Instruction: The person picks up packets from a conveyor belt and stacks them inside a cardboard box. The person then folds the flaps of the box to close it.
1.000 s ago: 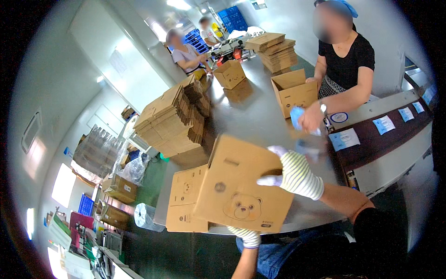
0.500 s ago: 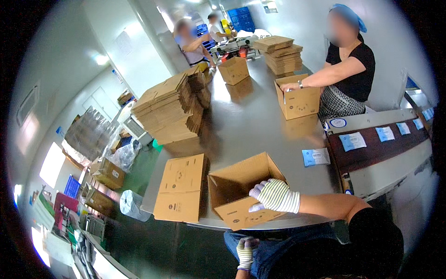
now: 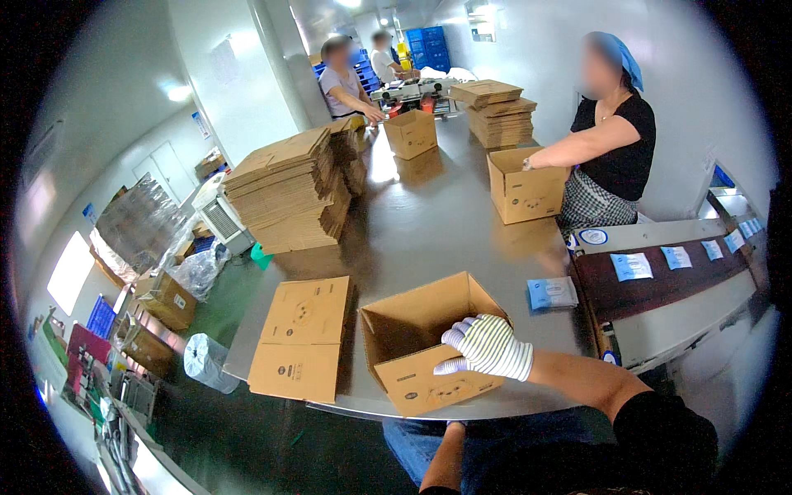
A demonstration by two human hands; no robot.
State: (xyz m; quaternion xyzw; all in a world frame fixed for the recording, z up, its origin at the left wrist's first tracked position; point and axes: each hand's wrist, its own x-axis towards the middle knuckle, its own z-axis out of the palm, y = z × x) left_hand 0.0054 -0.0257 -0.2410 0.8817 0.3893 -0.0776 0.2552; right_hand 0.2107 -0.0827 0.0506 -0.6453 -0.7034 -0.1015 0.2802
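My right hand [image 3: 487, 346], in a striped glove, is closed over the near right rim of an open cardboard box [image 3: 437, 388]. The thumb lies outside the wall and the fingers reach over the edge. The box stands tilted a little at the table's near edge, and part of its inside is hidden. My left forearm [image 3: 444, 462] comes up from the lower edge; its hand is hidden at the table's front edge. Just left of the box lies a flat folded carton [image 3: 300, 338]. A blue-and-white packet [image 3: 552, 293] lies on the table beyond my right hand.
Tall stacks of flattened cartons stand at the left [image 3: 280, 194] and far right [image 3: 499, 115]. A conveyor [image 3: 652, 285] at the right carries several packets. Across the table, a co-worker reaches into another box [image 3: 528, 194]. A further box [image 3: 411, 134] stands beside another person.
The view has shifted slightly. My left hand has moved up to the table edge and out of sight. The right hand keeps its hold on the box. The co-worker's hand has gone deeper into their box.
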